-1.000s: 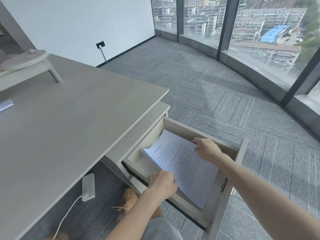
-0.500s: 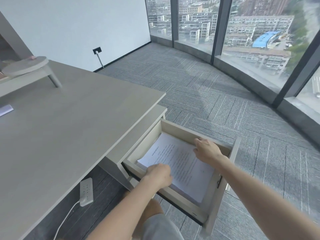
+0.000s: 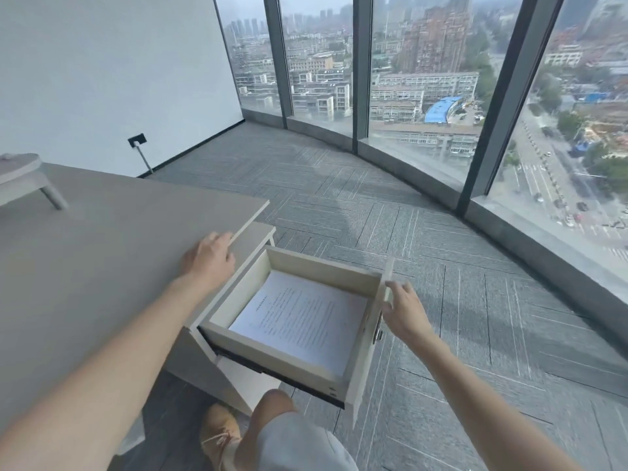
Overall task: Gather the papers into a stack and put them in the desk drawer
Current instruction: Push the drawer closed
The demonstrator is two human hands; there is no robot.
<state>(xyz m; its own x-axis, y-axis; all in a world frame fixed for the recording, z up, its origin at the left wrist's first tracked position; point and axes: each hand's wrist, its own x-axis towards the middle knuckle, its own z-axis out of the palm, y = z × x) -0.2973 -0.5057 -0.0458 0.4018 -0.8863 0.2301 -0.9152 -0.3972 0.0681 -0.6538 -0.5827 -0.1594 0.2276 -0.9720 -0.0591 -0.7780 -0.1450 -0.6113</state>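
Nearest, a tan boot (image 3: 220,436) and bent knee (image 3: 272,413) sit below the open drawer (image 3: 272,351), where the stack of papers (image 3: 299,321) lies flat on its bottom. The right hand (image 3: 402,312), fingers spread and holding nothing, touches the drawer front's outer face. Beyond, the left hand (image 3: 207,260) rests loosely curled on the desk (image 3: 102,249) edge, empty.

print on the papers (image 3: 299,321) too small to read
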